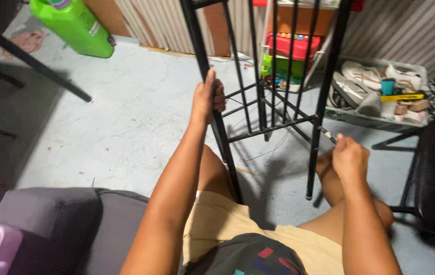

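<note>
Two bare forearms reach from the lap. Left hand [208,98] has its fingers [219,100] wrapped tight round one leg of the black metal-bar frame [324,86] standing on the concrete floor [126,117]. Right hand [349,157] pinches a thin dark tool [328,134] against another leg; its fingertips are hidden.

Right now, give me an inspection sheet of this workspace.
Surface: pale grey concrete floor, scuffed.
Job's things: black metal bar frame, upright; slim dark tool pointing at its right leg.
Clutter: green plastic jug; grey tray of shoes and tools; red and green toy; grey cushioned seat.
Hands: left hand, fingers wrapped round the frame's left leg; right hand closed on the tool.
Cables: nothing seen.
Surroundings: corrugated metal wall; black chair legs.
</note>
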